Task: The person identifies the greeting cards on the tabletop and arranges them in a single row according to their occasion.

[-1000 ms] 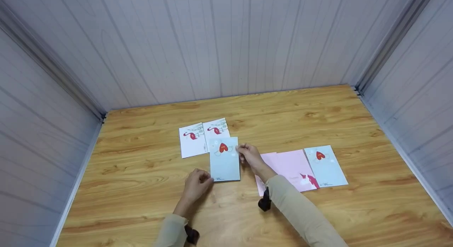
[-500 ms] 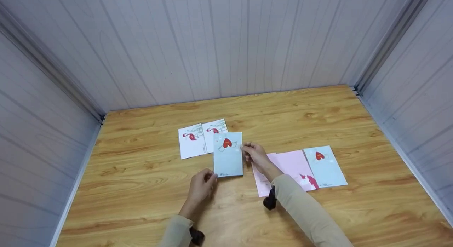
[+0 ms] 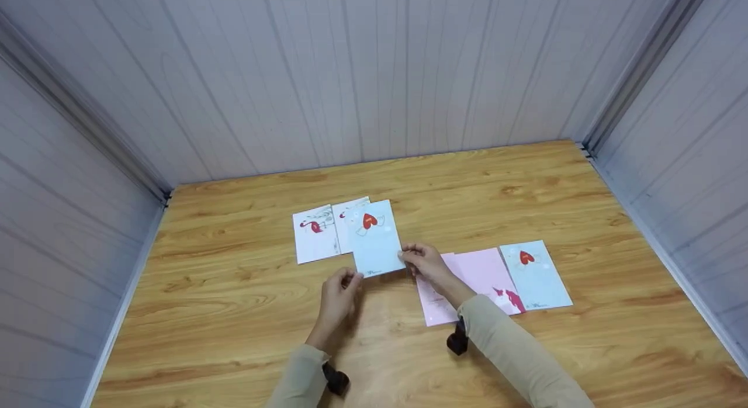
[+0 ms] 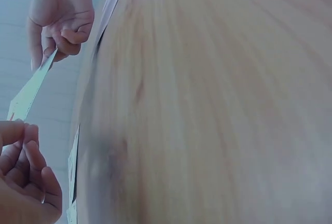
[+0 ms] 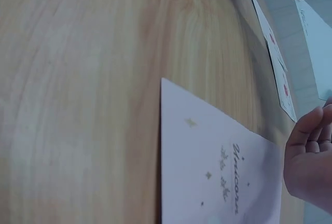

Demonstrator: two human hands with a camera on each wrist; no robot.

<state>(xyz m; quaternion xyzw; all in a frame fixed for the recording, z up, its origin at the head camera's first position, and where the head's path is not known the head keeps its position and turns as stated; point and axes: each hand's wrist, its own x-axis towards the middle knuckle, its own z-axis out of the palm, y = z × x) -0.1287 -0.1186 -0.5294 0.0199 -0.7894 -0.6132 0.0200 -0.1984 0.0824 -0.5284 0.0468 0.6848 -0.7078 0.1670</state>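
Note:
A pale blue card (image 3: 378, 247) with a red winged heart is held up between both hands, tilted above the table. My left hand (image 3: 339, 300) pinches its lower left corner between thumb and fingers. At its right edge, low down, my right hand (image 3: 429, 265) pinches it the same way. In the left wrist view the card (image 4: 32, 92) spans the gap between the two hands, off the wood. Behind it lie two white flamingo cards; the left one (image 3: 315, 235) shows fully, while the right one (image 3: 345, 232) is partly covered by the held card.
To the right lie two overlapping pink cards, one with a unicorn (image 3: 488, 273), the other (image 3: 435, 303) partly under my right forearm. Beside them is another blue heart card (image 3: 536, 275). The wooden table (image 3: 204, 314) is bounded by pale panel walls (image 3: 374, 75).
The blue card has risen and moved away from me, now tilting over the right flamingo card. Both hands moved with it, keeping hold of its edges. The other cards stayed put.

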